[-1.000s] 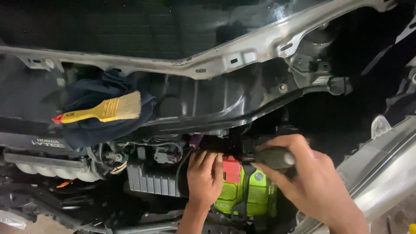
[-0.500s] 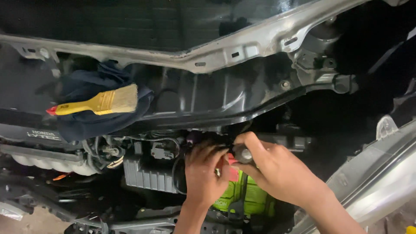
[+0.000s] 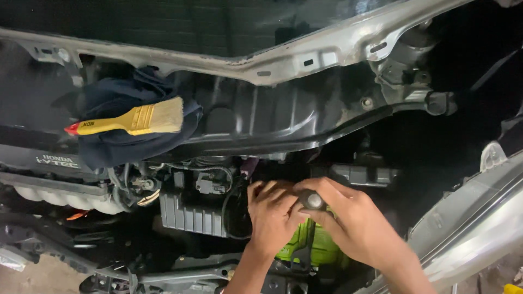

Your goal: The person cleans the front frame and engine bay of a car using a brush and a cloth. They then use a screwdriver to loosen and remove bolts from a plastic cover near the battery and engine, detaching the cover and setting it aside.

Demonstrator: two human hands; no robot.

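Note:
I look down into a car's engine bay. My right hand (image 3: 354, 220) grips a dark tool handle (image 3: 313, 200) with a round metal end, held upright over a bright green battery (image 3: 316, 247). My left hand (image 3: 272, 218) rests beside it with fingers curled down on top of the battery, touching the right hand. What lies under the hands is hidden.
A yellow-handled paint brush (image 3: 131, 120) lies on a dark blue cloth (image 3: 114, 141) at the left. The engine cover (image 3: 38, 163), hoses, a grey ribbed box (image 3: 193, 215) and a black cowl panel (image 3: 261, 120) surround the hands. A silver fender edge (image 3: 479, 218) runs at the right.
The right hand brought the tool handle leftward and down to meet the left hand over the battery. The red terminal cover is now hidden beneath the hands.

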